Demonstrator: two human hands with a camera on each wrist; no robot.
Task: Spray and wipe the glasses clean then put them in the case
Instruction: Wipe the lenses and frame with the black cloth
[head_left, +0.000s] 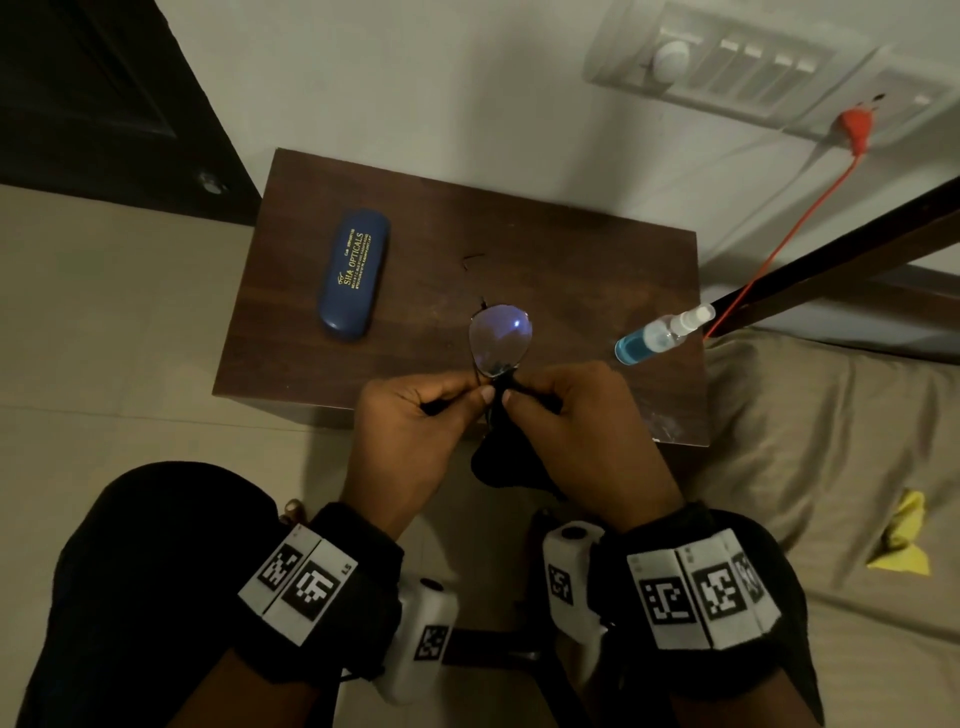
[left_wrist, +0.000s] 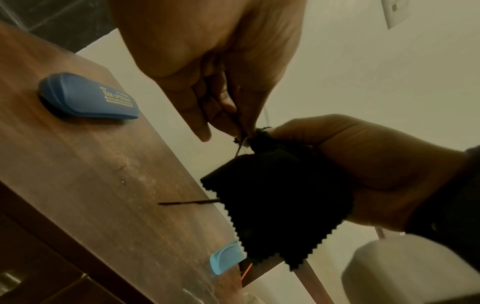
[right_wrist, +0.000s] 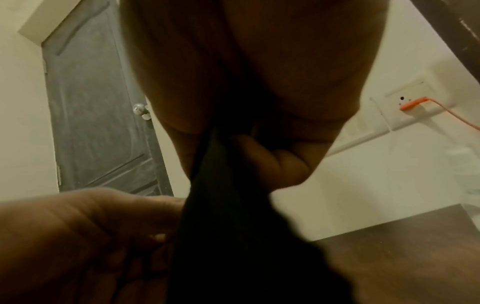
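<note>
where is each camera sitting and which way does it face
Head: looks down at the table; both hands, wristbands and knees show.
Left wrist: under the left hand, looks along the table past the case; right hand holds the cloth.
Right wrist: below the right hand, faces the door.
All three show the cloth.

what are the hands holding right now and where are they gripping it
Left hand pinches the glasses at the frame's near edge; right hand pinches a black cloth by its bunched top, against the glasses.
</note>
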